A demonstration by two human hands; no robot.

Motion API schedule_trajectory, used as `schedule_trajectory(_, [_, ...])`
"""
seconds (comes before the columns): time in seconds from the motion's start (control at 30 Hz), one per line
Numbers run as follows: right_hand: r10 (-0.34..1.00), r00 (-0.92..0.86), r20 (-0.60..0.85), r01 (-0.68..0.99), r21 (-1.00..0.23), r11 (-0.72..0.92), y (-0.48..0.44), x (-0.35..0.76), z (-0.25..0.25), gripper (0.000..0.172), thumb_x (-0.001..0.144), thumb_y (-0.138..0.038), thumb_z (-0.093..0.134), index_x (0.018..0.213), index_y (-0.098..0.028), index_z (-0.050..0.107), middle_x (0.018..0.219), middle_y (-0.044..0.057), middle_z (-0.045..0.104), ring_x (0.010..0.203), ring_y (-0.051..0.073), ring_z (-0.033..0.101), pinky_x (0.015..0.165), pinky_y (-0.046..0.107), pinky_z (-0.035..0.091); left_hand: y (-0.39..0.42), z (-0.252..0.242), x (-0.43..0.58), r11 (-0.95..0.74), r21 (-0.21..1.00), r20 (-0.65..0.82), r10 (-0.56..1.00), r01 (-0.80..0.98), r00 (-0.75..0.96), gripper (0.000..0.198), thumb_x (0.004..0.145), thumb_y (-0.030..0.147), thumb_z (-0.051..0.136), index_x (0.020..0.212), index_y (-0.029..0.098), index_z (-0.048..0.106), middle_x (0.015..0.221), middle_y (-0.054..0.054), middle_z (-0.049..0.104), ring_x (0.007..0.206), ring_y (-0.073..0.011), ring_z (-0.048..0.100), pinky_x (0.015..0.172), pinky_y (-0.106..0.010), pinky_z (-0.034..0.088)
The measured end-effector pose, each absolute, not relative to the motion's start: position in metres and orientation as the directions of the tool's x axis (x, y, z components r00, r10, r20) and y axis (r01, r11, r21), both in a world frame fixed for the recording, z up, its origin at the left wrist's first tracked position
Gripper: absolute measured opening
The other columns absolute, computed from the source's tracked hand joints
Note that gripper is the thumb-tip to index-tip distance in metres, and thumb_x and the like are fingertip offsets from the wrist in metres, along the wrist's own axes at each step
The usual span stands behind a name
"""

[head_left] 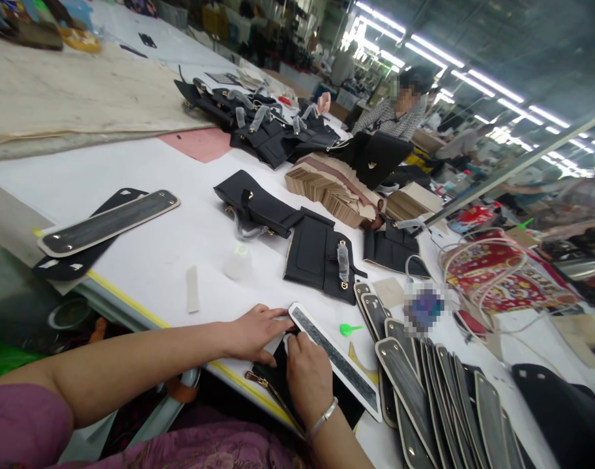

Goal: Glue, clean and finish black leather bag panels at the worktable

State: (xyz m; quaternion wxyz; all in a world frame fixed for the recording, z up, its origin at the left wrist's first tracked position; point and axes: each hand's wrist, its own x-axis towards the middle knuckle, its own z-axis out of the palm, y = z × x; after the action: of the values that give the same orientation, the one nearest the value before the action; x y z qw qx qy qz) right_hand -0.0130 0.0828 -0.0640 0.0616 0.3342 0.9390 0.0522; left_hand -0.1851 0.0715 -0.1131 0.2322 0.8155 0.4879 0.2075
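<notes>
I have the left hand (258,333) laid loosely down, fingers spread, fingertips by the far end of a pale-edged strip (333,355). The right hand (309,371) is curled over a black panel (346,398); I cannot tell whether it grips anything. The panel lies at the near edge of the worktop (145,280), with a zip (258,378) along its near side. I see a green nozzle (346,329) just beyond the strip, more strips (438,391) stacked to the right and a black bag (309,251) farther off.
</notes>
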Motion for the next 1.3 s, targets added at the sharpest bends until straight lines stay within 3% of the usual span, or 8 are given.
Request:
schedule_trajectory(0.27, [0.568,-0.807,-0.16,0.557,0.112,0.823,0.077,-0.013,-0.06,0.014,0.077,-0.004,0.058,0.08,-0.018,0.057,0.077,0.003,0.051,0.066,0.02,0.048,0.059,0.033,0.035,0.072,-0.11,-0.185,-0.424,0.57,0.111,0.889,0.704,0.445,0.08,0.068,0.041,0.069,0.133,0.021,0.027,0.136,-0.013,0.041,0.128,-0.0283,0.031,0.093,-0.043,0.034])
schedule_trajectory(0.43, [0.644,-0.758,-0.102,0.621,0.191,0.76,0.087,-0.022,-0.059,0.017,0.078,-0.004,0.055,0.093,-0.013,0.059,0.086,0.008,0.053,0.075,0.022,0.051,0.063,0.034,0.039,0.073,-0.111,-0.184,-0.411,0.574,0.118,0.898,0.709,0.425,0.082,0.069,0.044,0.066,0.135,0.017,0.024,0.136,-0.016,0.039,0.127,-0.0285,0.032,0.093,-0.043,0.034])
schedule_trajectory(0.6, [0.589,-0.791,-0.165,0.583,0.092,0.807,0.079,-0.015,-0.06,0.014,0.077,-0.004,0.058,0.079,-0.018,0.058,0.078,0.003,0.052,0.068,0.02,0.049,0.059,0.032,0.037,0.073,-0.108,-0.185,-0.402,0.582,0.11,0.9,0.706,0.422,0.078,0.069,0.042,0.067,0.133,0.02,0.028,0.135,-0.013,0.041,0.126,-0.0277,0.033,0.092,-0.04,0.035])
schedule_trajectory(0.77, [0.702,-0.709,-0.069,0.691,0.134,0.71,0.088,-0.02,-0.063,0.018,0.079,-0.002,0.053,0.089,-0.015,0.06,0.084,0.007,0.053,0.073,0.02,0.05,0.064,0.031,0.038,0.074,-0.108,-0.185,-0.399,0.574,0.117,0.904,0.715,0.411,0.08,0.07,0.046,0.066,0.133,0.018,0.027,0.134,-0.015,0.042,0.126,-0.0291,0.034,0.092,-0.042,0.035])
schedule_trajectory(0.93, [0.643,-0.738,-0.205,0.674,-0.197,0.712,0.081,0.004,-0.051,0.017,0.081,-0.006,0.051,0.086,-0.021,0.059,0.082,0.002,0.05,0.071,0.016,0.05,0.061,0.025,0.036,0.074,-0.11,-0.185,-0.383,0.59,0.106,0.909,0.71,0.403,0.086,0.065,0.049,0.07,0.133,0.019,0.027,0.134,-0.016,0.042,0.125,-0.0293,0.035,0.092,-0.042,0.035])
schedule_trajectory(1.07, [0.739,-0.673,0.018,0.679,-0.381,0.628,0.078,0.036,-0.044,0.013,0.091,-0.021,0.043,0.095,-0.02,0.056,0.082,0.003,0.051,0.075,0.017,0.051,0.068,0.027,0.039,0.072,-0.112,-0.183,-0.368,0.6,0.107,0.917,0.71,0.384,0.087,0.063,0.048,0.072,0.133,0.02,0.028,0.134,-0.016,0.041,0.124,-0.0304,0.037,0.092,-0.044,0.035])
schedule_trajectory(1.17, [0.75,-0.636,0.185,0.7,-0.272,0.661,0.083,0.036,-0.054,0.02,0.093,-0.021,0.038,0.108,-0.017,0.051,0.088,0.007,0.052,0.081,0.02,0.051,0.07,0.03,0.041,0.071,-0.112,-0.181,-0.363,0.612,0.12,0.921,0.703,0.371,0.084,0.065,0.048,0.071,0.133,0.021,0.028,0.135,-0.014,0.041,0.125,-0.0299,0.035,0.092,-0.042,0.035])
schedule_trajectory(1.3, [0.635,-0.762,0.129,0.646,0.077,0.759,0.084,0.004,-0.071,0.033,0.084,-0.005,0.043,0.117,-0.009,0.048,0.086,0.009,0.052,0.072,0.021,0.051,0.062,0.031,0.043,0.071,-0.11,-0.18,-0.356,0.604,0.107,0.923,0.713,0.37,0.085,0.066,0.047,0.07,0.133,0.02,0.026,0.135,-0.015,0.04,0.125,-0.0297,0.035,0.093,-0.041,0.034])
